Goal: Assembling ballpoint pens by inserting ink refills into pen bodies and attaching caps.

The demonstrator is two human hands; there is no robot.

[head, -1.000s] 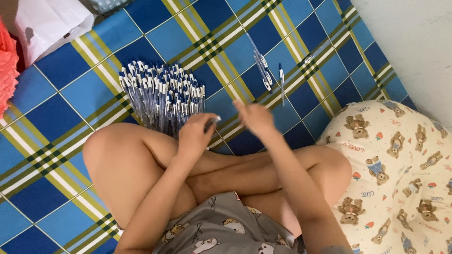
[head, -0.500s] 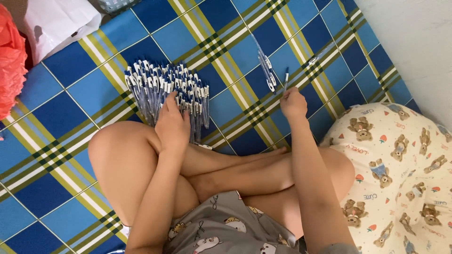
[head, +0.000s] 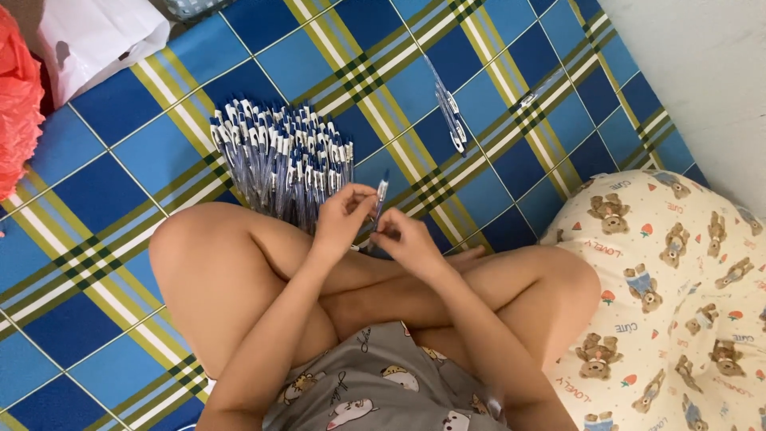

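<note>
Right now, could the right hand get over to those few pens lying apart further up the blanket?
Probably yes. The right hand shares a pen with the left hand, so it would have to let go first. The separate pens lie beyond it on the plaid blanket with nothing between.

Her fingers (head: pixel 363 209) cover the pen's (head: pixel 378 203) lower half, and the red bag (head: pixel 17 112) runs off frame left.
</note>
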